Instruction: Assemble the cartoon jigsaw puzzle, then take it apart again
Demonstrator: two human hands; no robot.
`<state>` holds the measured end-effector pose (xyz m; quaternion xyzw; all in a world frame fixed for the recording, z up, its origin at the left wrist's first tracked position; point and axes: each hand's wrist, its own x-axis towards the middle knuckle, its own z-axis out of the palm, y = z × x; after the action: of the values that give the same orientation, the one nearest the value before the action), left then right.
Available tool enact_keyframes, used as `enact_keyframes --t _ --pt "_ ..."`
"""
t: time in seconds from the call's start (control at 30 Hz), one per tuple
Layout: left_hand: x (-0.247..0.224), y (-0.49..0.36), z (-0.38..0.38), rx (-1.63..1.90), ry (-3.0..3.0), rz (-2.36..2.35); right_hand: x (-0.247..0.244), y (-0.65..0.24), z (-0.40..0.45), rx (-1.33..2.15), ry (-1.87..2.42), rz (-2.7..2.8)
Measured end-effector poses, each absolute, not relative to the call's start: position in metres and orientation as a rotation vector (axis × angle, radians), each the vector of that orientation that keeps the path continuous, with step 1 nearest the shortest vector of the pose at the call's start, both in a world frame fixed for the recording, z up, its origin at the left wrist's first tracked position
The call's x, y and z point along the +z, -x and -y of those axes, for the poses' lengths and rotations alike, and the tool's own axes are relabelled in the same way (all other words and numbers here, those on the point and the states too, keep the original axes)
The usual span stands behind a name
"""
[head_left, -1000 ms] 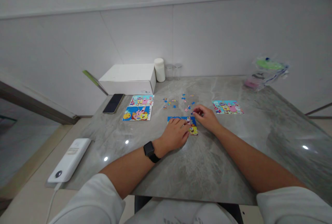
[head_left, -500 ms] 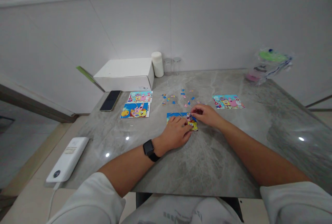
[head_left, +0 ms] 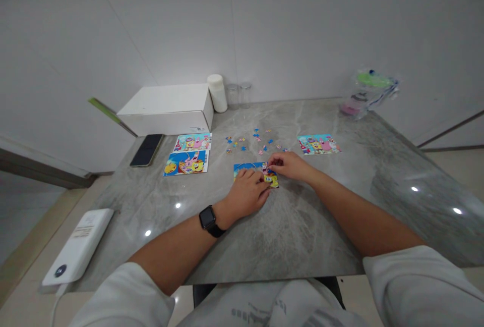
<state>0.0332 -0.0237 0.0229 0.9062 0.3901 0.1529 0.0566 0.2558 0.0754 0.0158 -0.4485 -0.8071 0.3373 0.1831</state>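
Note:
A small jigsaw puzzle (head_left: 271, 181) with a blue and yellow cartoon picture lies on the grey table in front of me. My left hand (head_left: 247, 193) rests across it, fingers spread and palm down, covering much of its middle and lower left. At the puzzle's upper right corner, my right hand (head_left: 290, 165) is closed in a pinch on a small puzzle piece, mostly hidden by the fingertips. Several loose puzzle pieces (head_left: 243, 148) in blue, pink and yellow are scattered just beyond the puzzle.
Picture cards lie to the left (head_left: 186, 163) and right (head_left: 319, 144). Farther left are a phone (head_left: 147, 150) and a white power bank (head_left: 79, 246) with a cable. Along the back stand a white box (head_left: 166, 110), a white bottle (head_left: 217, 94), glass jars (head_left: 245, 96) and a plastic bag (head_left: 368, 95).
The view has swung slightly right, so everything sits farther left in the picture. Both hands stay at the puzzle with almost the same pose.

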Motion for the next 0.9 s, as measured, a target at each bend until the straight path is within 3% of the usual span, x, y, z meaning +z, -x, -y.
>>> enact_keyframes --t 0.9 --pt "0.022 -0.034 0.024 0.469 -2.741 -1.185 0.004 -0.250 -0.071 0.469 1.335 2.437"
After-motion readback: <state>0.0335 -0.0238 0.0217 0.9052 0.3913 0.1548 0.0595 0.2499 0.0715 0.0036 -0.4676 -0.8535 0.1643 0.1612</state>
